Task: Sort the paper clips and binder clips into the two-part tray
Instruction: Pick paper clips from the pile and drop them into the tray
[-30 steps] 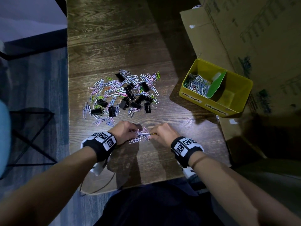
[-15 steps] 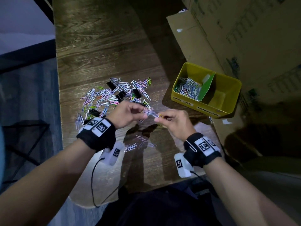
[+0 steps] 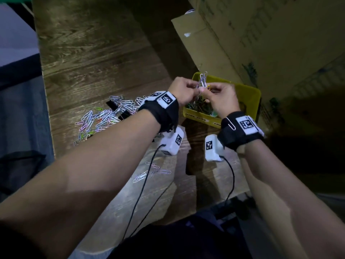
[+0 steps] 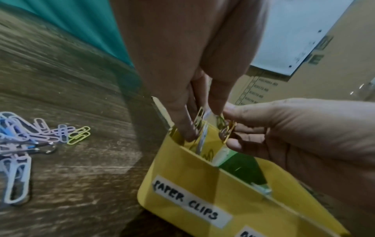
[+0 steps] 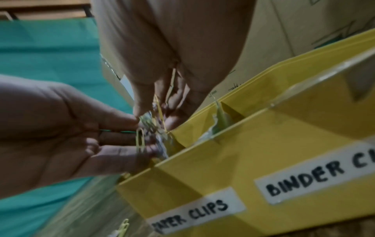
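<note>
so both hands are up over the yellow tray (image 3: pixel 250 101) at about 1 o'clock on the table (image 3: pixel 97 58); the left hand (image 3: pixel 183 89) and right hand (image 3: pixel 221 98) are each pinching the same bunch of paper clips (image 3: pixel 202 81) between curled fingers and thumb, right above the half labelled PAPER CLIPS; that half already has a heap in it, and I can't see into the binder side from here.

what I'd worry about: the bunch looks hooked together, so when the fingers let go, some clips will probably hang on a finger or on each other and swing wide; the green divider (image 4: pixel 241 166) sits just beside the hands at 3 o'clock, so anything that swings right could land in the binder half; anything going toward 12 could clear the rim and hit the cardboard box (image 3: pixel 261 34).

also there's a clip stuck on the right wrist strap (image 3: pixel 230 124), easy to forget; a few strays (image 3: pixel 153 171) lie at 6 o'clock; the big mixed pile (image 3: pixel 112 114) with black binder clips (image 3: pixel 112 106) waits at 9 o'clock.
</note>
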